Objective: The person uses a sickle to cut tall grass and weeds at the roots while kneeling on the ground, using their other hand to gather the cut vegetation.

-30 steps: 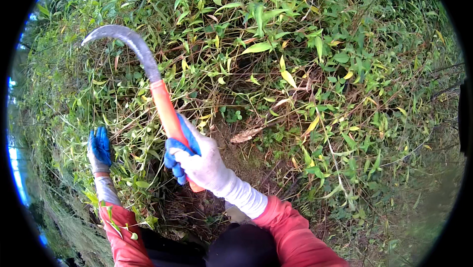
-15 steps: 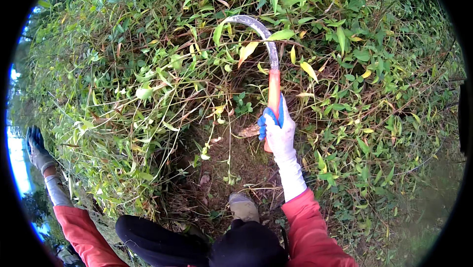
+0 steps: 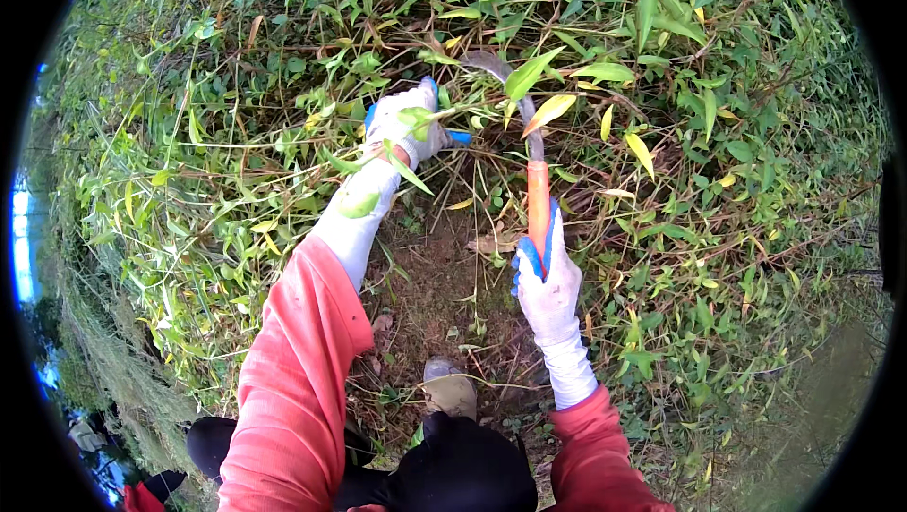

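Note:
In my right hand (image 3: 551, 290), gloved in white and blue, the fingers wrap round the orange handle of a sickle (image 3: 538, 200). Its curved grey blade points away from me and hooks to the left among the stems, partly covered by leaves. My left hand (image 3: 408, 125), in a matching glove, reaches into the leafy stems (image 3: 472, 108) just left of the blade. Its thumb and forefinger are spread apart, and a leafy stem crosses over the glove. The other left fingers are mostly hidden.
Dense green plants (image 3: 718, 172) with some yellow leaves rise ahead and on both sides. Below my hands lies brown bare soil (image 3: 430, 276) with dry stalks. My boot (image 3: 449, 387) stands at its near edge. A red and black shape (image 3: 151, 493) shows at lower left.
My left hand has swung in from the far left to the stems beside the blade. My right hand has drawn slightly nearer me with the sickle, whose blade now sits deeper among leaves.

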`<action>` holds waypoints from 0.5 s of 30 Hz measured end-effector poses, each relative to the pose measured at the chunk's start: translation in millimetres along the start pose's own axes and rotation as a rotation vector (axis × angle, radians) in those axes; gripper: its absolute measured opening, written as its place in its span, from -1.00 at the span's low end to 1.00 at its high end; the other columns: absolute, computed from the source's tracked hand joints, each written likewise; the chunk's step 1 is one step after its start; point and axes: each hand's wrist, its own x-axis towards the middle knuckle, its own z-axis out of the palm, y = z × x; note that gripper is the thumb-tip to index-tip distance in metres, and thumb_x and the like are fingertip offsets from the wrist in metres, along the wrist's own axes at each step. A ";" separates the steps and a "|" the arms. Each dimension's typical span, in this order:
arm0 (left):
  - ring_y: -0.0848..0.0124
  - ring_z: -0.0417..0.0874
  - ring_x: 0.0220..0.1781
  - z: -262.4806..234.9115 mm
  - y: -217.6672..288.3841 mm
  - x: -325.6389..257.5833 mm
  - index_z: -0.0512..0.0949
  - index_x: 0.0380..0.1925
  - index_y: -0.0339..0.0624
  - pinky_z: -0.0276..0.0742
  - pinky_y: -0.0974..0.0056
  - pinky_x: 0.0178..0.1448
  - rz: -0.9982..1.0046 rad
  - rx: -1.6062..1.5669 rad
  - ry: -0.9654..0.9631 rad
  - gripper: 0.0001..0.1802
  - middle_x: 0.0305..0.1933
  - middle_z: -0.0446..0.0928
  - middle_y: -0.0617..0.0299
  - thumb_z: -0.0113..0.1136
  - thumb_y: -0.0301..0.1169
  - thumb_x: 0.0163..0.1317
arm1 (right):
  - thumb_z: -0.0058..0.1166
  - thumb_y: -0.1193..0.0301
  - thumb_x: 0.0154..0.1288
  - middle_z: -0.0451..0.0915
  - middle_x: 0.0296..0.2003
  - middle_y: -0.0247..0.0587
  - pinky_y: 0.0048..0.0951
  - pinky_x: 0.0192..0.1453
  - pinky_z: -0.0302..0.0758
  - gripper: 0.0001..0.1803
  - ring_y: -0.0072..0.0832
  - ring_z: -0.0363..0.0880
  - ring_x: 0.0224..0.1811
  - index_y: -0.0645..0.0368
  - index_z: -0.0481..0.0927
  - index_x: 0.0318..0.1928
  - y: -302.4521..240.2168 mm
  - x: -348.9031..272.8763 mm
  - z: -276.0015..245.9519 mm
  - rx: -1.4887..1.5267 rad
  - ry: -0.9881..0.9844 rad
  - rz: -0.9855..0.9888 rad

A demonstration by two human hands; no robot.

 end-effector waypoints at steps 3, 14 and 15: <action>0.00 0.59 -0.21 30.6 -28.2 -5.7 0.51 -0.07 -0.07 0.51 0.06 -0.15 0.133 -0.126 0.196 -0.46 -0.30 0.59 -0.03 0.28 0.03 0.04 | 0.07 0.48 0.22 0.50 0.02 0.15 -0.23 -0.16 0.53 -0.32 -0.05 0.62 -0.16 0.23 0.13 0.33 -7.3 13.0 4.9 -0.101 0.073 -0.191; 0.05 0.64 -0.44 25.8 -49.3 -64.8 0.58 -0.56 -0.13 0.53 0.07 -0.36 0.611 0.022 0.162 -0.84 -0.56 0.58 -0.01 0.12 -0.30 0.03 | -0.06 0.52 0.29 0.49 -0.51 -0.27 -0.57 -0.59 0.43 -0.46 -0.63 0.45 -0.61 0.09 0.22 0.28 8.9 -60.9 33.8 0.256 -0.142 0.316; 0.04 0.62 -0.49 34.7 -63.5 -87.4 0.55 -0.57 -0.13 0.51 0.05 -0.39 0.571 -0.006 0.145 -0.83 -0.60 0.55 0.01 0.11 -0.29 0.04 | -0.09 0.56 0.29 0.47 -0.50 -0.30 -0.59 -0.60 0.41 -0.41 -0.66 0.41 -0.62 0.07 0.15 0.33 15.5 -111.2 25.7 0.304 -0.115 0.419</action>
